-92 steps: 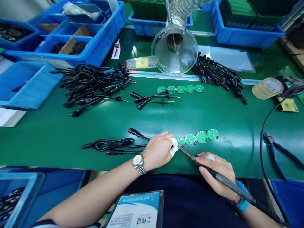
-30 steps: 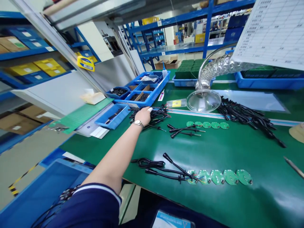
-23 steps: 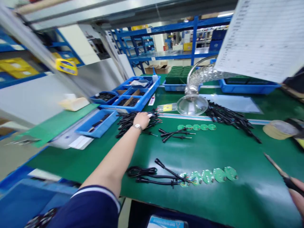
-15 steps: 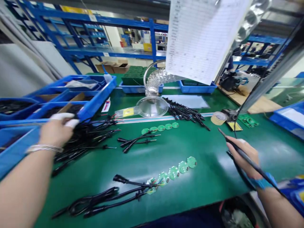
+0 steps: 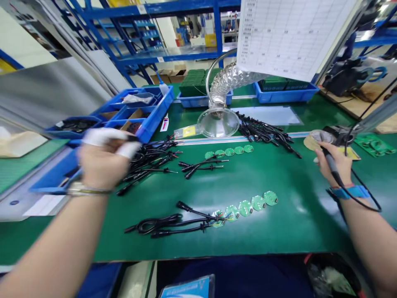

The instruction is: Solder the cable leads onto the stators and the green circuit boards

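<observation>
My left hand [image 5: 104, 159], blurred and with white finger covers, is over the left side of the bench beside a pile of black cables [image 5: 149, 161]. Its fingers are curled together; whatever lies between them cannot be made out. In my right hand [image 5: 339, 165] is a soldering iron [image 5: 330, 162], pointing toward a round beige item [image 5: 311, 142] at the stand. Before me lies a row of round green circuit boards [image 5: 245, 207], with black cables [image 5: 167, 223] whose wire ends overlap the leftmost ones. Farther back is a second row of boards [image 5: 229, 152] with a few cables [image 5: 198, 166] against it.
A fume hood [image 5: 218, 124] on a foil duct stands mid-bench. More cables [image 5: 263, 132] lie right of it. Blue bins [image 5: 156, 118] are at left; blue trays [image 5: 285, 96] of green boards are at the back. A paper sheet [image 5: 279, 37] hangs above.
The view has swung left and down. My left hand has moved from above the bin edge toward me. My right hand has carried the soldering iron to the round beige item.
</observation>
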Demonstrator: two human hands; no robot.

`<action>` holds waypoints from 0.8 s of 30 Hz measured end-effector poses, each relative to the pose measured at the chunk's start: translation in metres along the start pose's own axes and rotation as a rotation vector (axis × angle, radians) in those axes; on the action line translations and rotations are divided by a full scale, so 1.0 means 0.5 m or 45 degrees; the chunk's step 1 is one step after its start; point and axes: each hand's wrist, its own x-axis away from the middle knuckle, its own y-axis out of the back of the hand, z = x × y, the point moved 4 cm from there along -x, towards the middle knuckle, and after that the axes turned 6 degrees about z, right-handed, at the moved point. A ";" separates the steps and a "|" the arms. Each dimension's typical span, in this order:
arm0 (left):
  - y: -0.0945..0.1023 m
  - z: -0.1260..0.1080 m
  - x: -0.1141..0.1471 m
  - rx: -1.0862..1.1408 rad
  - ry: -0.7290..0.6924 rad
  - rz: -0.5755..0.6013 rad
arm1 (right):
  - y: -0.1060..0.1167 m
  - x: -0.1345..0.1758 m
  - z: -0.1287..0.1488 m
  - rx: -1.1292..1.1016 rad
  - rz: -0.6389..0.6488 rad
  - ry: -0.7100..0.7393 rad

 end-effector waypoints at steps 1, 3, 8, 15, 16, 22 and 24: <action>-0.051 -0.031 0.024 0.040 -0.070 0.071 | -0.008 0.017 0.028 -0.148 0.062 -0.081; -0.151 -0.098 0.074 0.104 -0.177 0.314 | -0.023 0.060 0.100 -0.225 0.157 -0.076; -0.267 -0.205 0.165 0.352 -0.131 0.685 | -0.094 0.171 0.249 -0.491 0.485 -0.015; -0.240 -0.228 0.186 0.468 -0.129 0.769 | -0.181 0.217 0.367 -0.930 0.739 0.064; -0.239 -0.231 0.187 0.483 -0.127 0.779 | -0.181 0.217 0.378 -0.940 0.737 0.090; -0.244 -0.264 0.195 0.472 -0.110 0.726 | -0.166 0.220 0.400 -0.831 0.634 0.264; -0.247 -0.276 0.195 0.368 -0.172 0.637 | -0.164 0.224 0.401 -0.778 0.614 0.322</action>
